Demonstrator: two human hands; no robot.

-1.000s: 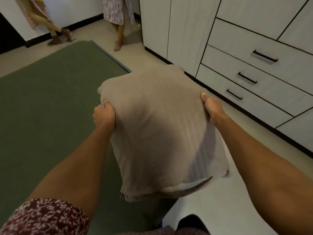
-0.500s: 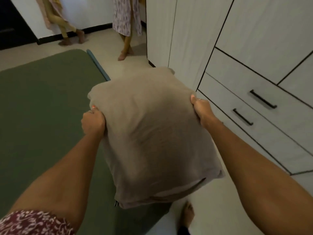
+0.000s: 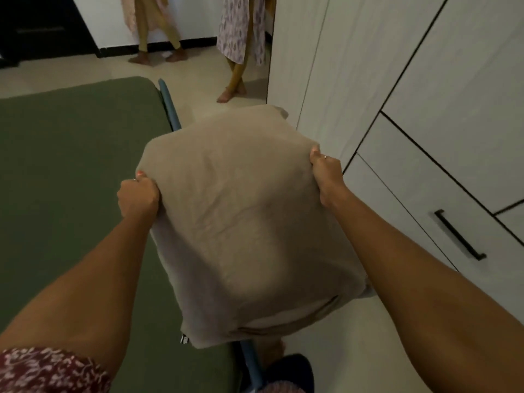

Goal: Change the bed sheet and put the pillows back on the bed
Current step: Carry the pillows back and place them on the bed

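1. Beige fabric covers the pillow (image 3: pixel 249 222), which is held in the air above the right edge of the bed and the strip of floor beside it
2. Its left side is gripped by the left hand (image 3: pixel 137 198), whose fingers are curled tight into the cloth
3. Its right side is pinched by the right hand (image 3: pixel 326 177), with the fingers closed on the fabric and a ring seen on one of them
4. A green sheet (image 3: pixel 71 194) is spread smooth over the bed, and a blue edge (image 3: pixel 170 106) is seen along its right side
5. A white wardrobe (image 3: pixel 425 95) with a black drawer handle (image 3: pixel 459 235) is seen on the right, close to the pillow
6. The legs of two people (image 3: pixel 235 52) are seen on the pale floor (image 3: pixel 198 72) at the far end
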